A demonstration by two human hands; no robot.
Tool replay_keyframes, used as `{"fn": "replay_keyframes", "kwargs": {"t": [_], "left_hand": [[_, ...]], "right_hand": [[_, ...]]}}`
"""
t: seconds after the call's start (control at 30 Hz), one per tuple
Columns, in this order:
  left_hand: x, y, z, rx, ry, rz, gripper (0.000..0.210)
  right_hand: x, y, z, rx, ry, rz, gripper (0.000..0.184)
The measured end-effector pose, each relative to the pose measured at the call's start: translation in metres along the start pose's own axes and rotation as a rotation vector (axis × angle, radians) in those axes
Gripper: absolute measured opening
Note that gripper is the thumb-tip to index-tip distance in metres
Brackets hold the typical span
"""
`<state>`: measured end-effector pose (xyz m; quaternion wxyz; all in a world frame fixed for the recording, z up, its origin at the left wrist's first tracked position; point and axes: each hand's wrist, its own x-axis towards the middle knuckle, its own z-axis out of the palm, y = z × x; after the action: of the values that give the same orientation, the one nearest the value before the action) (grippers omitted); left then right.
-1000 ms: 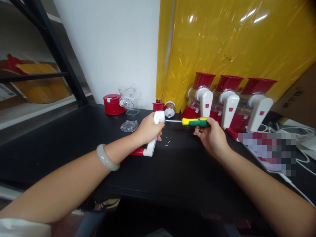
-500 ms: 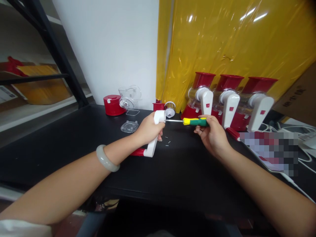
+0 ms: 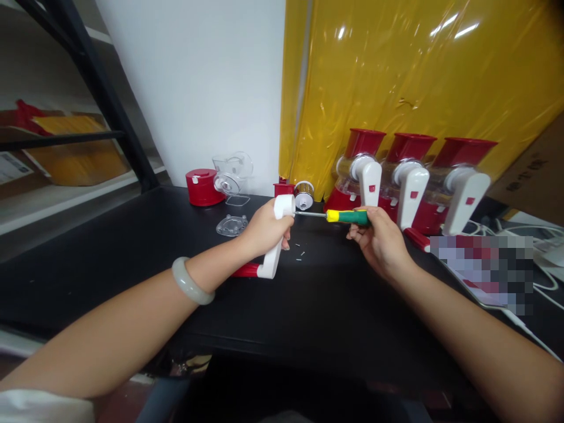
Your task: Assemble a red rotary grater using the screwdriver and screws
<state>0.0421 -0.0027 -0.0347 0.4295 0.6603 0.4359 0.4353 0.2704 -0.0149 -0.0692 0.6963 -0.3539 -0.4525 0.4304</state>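
Note:
My left hand point(image 3: 268, 226) is wrapped round a white crank handle point(image 3: 272, 258) with a red grip point(image 3: 245, 270), holding it above the black table. Between the fingertips of my right hand point(image 3: 383, 241) is a screwdriver point(image 3: 348, 217) with a yellow and green handle. Its metal shaft lies level and the tip meets the open round end of the crank; the exact contact point is hidden. Several small screws point(image 3: 300, 253) lie on the table just right of the crank. Behind it rest a metal grater drum point(image 3: 304, 195) and a red part point(image 3: 283, 187).
Three assembled red and white rotary graters point(image 3: 370, 176) stand at the back right. A red base point(image 3: 205, 187), a clear housing point(image 3: 233, 170) and a clear cover plate point(image 3: 231, 225) sit at the back left. A tablet-like device point(image 3: 476, 270) with cables lies at the right.
Both hands keep almost the same place, with the screwdriver tip still at the crank's round end. The screwdriver handle sits slightly differently in my right fingers.

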Motion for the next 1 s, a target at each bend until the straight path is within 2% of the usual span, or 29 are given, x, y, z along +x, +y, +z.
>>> {"fn": "replay_keyframes", "kwargs": {"t": [0.4,0.77,0.9,1.0], "left_hand": [[0.0005,-0.0002,-0.0006,-0.019,-0.006,0.003,0.015],[-0.0011,0.0024,0.0,0.016,-0.023,-0.016,0.015],[-0.0002,0.0013,-0.0002,0.015,-0.018,-0.016,0.015],[0.0014,-0.0001,-0.0005,0.002,-0.015,-0.021,0.015]], "right_hand": [[-0.0025,-0.005,0.0008,-0.048,-0.035,0.009,0.023],[-0.0024,-0.006,0.0042,-0.102,0.011,0.052,0.033],[-0.0019,-0.0073,0.0044,-0.076,0.032,0.107,0.031],[-0.0017,-0.0088,0.0037,-0.029,0.009,0.146,0.023]]}}
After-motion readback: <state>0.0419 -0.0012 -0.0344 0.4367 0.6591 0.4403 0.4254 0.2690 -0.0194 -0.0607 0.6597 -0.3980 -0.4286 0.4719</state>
